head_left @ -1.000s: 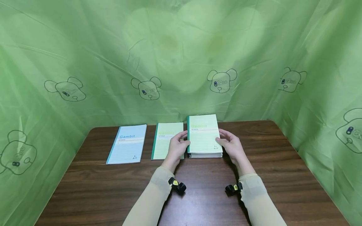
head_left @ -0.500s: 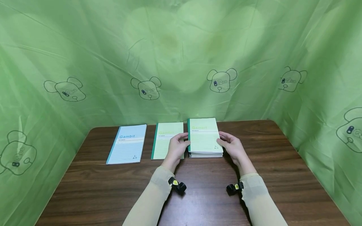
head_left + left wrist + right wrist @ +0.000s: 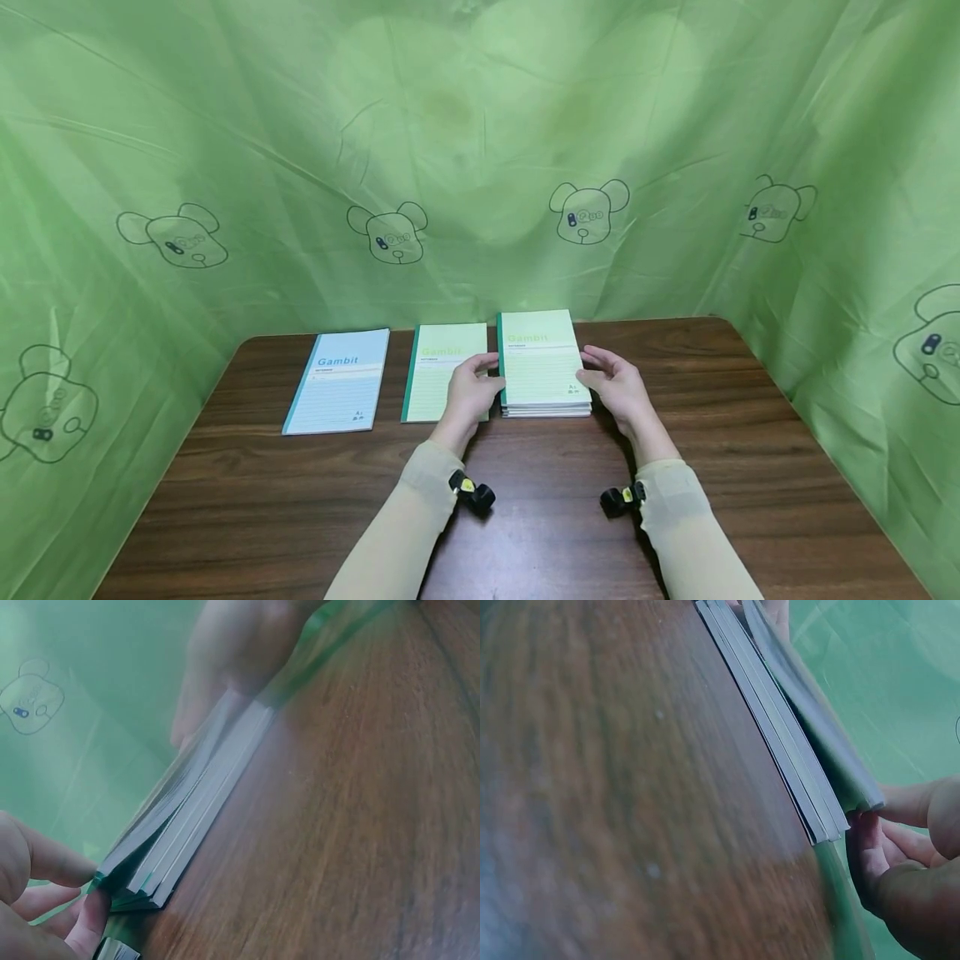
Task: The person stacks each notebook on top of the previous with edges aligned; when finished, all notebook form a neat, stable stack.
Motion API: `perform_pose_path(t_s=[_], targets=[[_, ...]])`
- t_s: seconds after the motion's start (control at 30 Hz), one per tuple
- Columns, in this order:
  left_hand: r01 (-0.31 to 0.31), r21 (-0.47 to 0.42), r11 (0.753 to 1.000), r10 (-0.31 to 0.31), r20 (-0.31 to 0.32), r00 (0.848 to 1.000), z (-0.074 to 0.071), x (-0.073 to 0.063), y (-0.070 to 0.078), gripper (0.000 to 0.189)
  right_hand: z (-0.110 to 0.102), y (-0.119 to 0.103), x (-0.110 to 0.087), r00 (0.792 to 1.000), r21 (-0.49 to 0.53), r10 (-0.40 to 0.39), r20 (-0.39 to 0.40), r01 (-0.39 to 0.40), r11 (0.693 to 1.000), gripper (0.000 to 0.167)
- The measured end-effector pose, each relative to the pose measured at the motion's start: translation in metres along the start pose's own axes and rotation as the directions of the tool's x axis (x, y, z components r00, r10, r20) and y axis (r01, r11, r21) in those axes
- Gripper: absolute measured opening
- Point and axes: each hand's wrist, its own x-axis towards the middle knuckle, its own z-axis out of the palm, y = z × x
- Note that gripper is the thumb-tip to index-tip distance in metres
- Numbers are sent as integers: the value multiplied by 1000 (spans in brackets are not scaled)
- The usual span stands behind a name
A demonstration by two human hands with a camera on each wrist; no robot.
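Observation:
In the head view, a light green notebook (image 3: 540, 358) with a dark green spine tops a small stack of notebooks (image 3: 546, 411). My left hand (image 3: 468, 396) pinches its spine edge, while my right hand (image 3: 618, 392) pinches the opposite edge between thumb and fingers. Both wrist views show this top notebook (image 3: 176, 799) lifted slightly, with a gap above the stack (image 3: 780, 731). Its cover bows a little between the hands. Beside my left hand lies a second green notebook (image 3: 442, 371), partly hidden by that hand.
A light blue notebook (image 3: 336, 383) lies at the left of the brown wooden table (image 3: 525, 517). Behind the table's back edge hangs a green curtain (image 3: 480, 167) with bear-head outlines, also along both sides.
The top green notebook has come down a little from its higher position one second ago and lies closer in line with the stack. Both hands keep their hold, the right shifting only slightly.

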Motion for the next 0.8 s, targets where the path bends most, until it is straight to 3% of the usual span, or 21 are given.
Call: perform_pose_path(t_s=[0.3, 0.53, 0.8], targets=[[-3, 62, 998, 3, -1, 1000, 2, -1, -1, 54, -1, 2, 2, 999, -56, 29, 13, -29, 998, 64], [-37, 98, 994, 40, -19, 999, 5, -1, -3, 54, -1, 1, 0, 998, -50, 50, 24, -49, 998, 60], [-58, 142, 988, 60, -12, 998, 5, -2, -4, 46, 5, 4, 0, 998, -91, 56, -5, -56, 994, 56]])
